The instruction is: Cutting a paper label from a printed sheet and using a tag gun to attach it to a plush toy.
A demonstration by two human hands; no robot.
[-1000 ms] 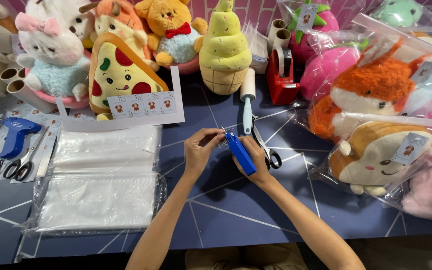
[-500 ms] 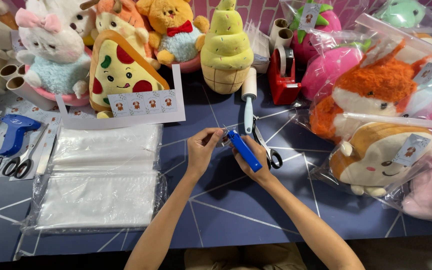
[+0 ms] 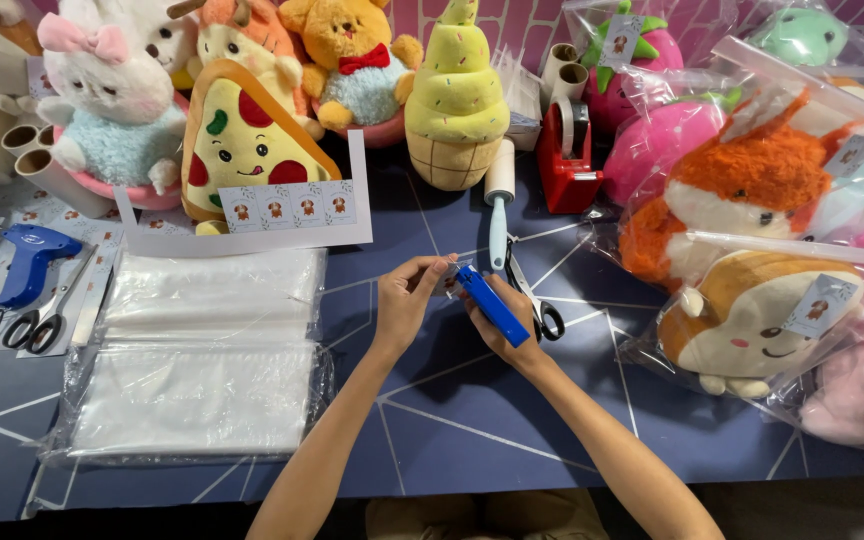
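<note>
Blue plastic fills the right hand [image 3: 508, 322]: its grip is wrapped around a tagging gun [image 3: 492, 305], held slantwise just above the counter [image 3: 472, 410] with the nose pointing up and to the left. Directly left of that nose, the left hand [image 3: 404, 300] has its grip pressed together, thumb and forefinger pinching a small tag [image 3: 449, 281] against the gun's tip; the tag is too small to make out in detail.

Judging by this, the step in hand looks like fitting the tag onto the gun's needle. Finishing it would call for a steady right grip while the left pushes the tag squarely onto the tip without bending it.

Just behind the right grip lie scissors [image 3: 535, 300] and a lint roller [image 3: 498, 215], both flat on the counter and apart from the hands. Further behind stand a red tape dispenser [image 3: 568, 160] and an ice-cream plush [image 3: 455, 100]. Well to the left of the left grip sits a stack of clear bags [image 3: 202, 380], with a sheet of stickers [image 3: 287, 207] propped against a pizza plush [image 3: 237, 150] behind it. To the right of the right grip, bagged plush toys [image 3: 752, 250] are piled
</note>
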